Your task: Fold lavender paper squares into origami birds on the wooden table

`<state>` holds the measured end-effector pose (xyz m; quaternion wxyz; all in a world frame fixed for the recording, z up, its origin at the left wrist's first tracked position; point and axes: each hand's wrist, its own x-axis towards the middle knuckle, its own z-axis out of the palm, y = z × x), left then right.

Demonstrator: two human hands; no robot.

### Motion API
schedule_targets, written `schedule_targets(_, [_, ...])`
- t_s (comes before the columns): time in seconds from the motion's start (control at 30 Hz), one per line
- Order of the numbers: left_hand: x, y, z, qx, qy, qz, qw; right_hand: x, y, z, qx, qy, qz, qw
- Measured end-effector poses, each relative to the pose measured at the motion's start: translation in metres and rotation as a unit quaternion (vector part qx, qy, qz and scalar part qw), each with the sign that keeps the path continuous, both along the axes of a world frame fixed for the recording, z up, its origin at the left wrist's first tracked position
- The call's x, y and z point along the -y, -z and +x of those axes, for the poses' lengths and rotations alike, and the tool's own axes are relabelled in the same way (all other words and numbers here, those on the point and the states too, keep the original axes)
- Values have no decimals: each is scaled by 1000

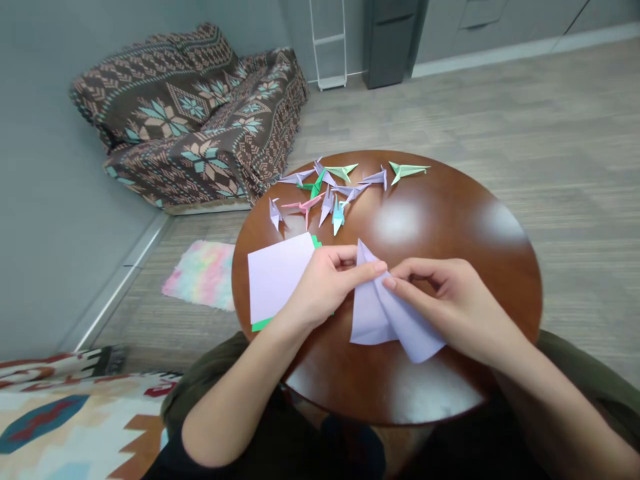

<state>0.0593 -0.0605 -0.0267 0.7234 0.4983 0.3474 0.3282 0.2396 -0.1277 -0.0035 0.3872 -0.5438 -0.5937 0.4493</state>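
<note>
While working just right of the paper stack (pixel 279 280), use the left hand (pixel 331 275), nearly closed in a thumb-and-finger pinch, to steady the lilac sheet (pixel 391 319) near its pointed top, over the near middle of the table (pixel 450 220); with the right hand (pixel 450 288), likewise pinching its folded edge, match layers before pressing, to avoid a skewed crease.

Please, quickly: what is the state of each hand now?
Left hand: closed, pinching the purple paper.
Right hand: closed, pinching the same purple paper.
</note>
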Motion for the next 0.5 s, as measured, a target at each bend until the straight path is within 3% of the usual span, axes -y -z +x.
schedule_targets(0.5, [-7,-3,-5,23,-52,11,998,5,-1,5,88,-14,57,994])
